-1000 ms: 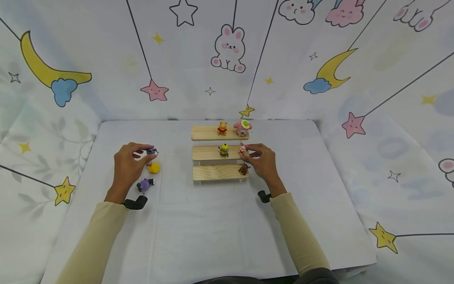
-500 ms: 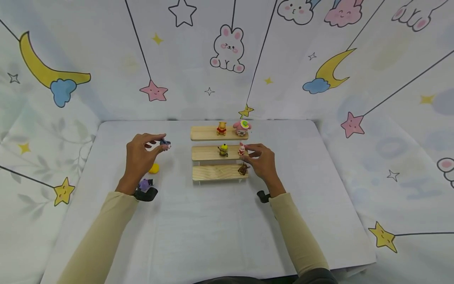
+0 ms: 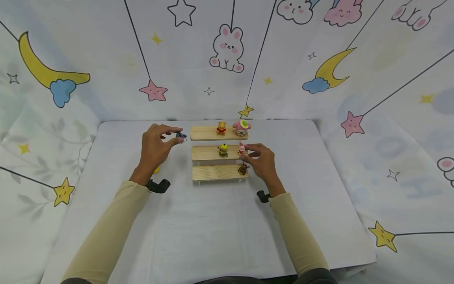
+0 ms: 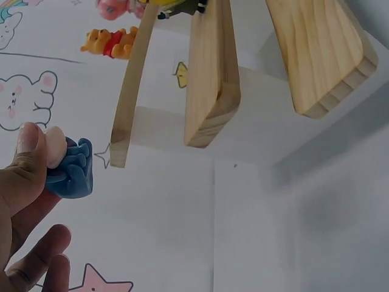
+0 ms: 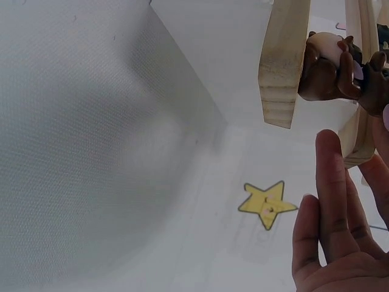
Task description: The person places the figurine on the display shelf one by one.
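Note:
The left hand (image 3: 155,148) pinches a small blue figure (image 3: 181,136) between thumb and fingers, just left of the top wooden shelf (image 3: 202,133); the left wrist view shows the figure's blue and pale parts (image 4: 74,170). At the right end of the middle shelf (image 3: 205,153), the right hand (image 3: 261,161) pinches a pink-and-white figure (image 3: 241,149). A yellow-topped figure (image 3: 223,150) stands left of it. Below, a brown figure (image 3: 242,169) sits on the bottom shelf (image 3: 213,172), close by the right fingers.
On the top shelf stand a bear in red (image 3: 221,128) and a pink figure (image 3: 242,127). A yellow object (image 3: 157,170) lies partly behind the left wrist on the white table (image 3: 213,232). A printed cloth (image 3: 191,59) hangs behind.
The left hand has carried the blue figure rightward and away from the body, up beside the top shelf. The left arm now covers the purple figure. The right hand has stayed in place.

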### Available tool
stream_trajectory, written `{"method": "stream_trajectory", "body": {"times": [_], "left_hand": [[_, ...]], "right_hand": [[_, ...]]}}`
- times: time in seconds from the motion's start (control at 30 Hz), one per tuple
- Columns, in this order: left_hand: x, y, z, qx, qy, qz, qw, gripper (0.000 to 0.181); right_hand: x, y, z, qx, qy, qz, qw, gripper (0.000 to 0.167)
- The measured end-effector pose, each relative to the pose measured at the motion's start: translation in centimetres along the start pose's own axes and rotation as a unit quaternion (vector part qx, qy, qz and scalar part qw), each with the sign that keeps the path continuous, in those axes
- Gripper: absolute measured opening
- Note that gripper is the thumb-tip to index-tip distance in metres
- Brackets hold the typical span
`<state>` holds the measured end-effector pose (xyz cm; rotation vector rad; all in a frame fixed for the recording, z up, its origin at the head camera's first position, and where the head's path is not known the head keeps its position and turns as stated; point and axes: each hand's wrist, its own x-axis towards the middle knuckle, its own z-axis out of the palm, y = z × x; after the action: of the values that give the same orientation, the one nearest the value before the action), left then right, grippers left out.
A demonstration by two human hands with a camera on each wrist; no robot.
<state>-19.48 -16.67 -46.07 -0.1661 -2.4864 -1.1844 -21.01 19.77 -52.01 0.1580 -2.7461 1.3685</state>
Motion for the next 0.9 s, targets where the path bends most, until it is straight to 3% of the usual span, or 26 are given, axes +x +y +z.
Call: {"method": "stream_trajectory", "body": {"times": [0.23,0.53,0.9], "left_hand": [[1.4,1.1,1.2,-0.009,-0.006,0.019,0.9998,0.034],[2.8,1.8,2.8,-0.017,-0.023,0.012,0.9995,0.034],[3.3,1.9,3.8,-0.015,-0.044,-0.004,0.9989,0.032]], "right_hand": [[0.0,0.0,0.1,-0.002,0.002,-0.002,1.0000,0.042],[-0.1,-0.2,0.0,-0.002,0.001,-0.005,1.0000,0.043],[-0.1,-0.3,0.0,0.001,0.000,-0.011,0.9999,0.042]]}}
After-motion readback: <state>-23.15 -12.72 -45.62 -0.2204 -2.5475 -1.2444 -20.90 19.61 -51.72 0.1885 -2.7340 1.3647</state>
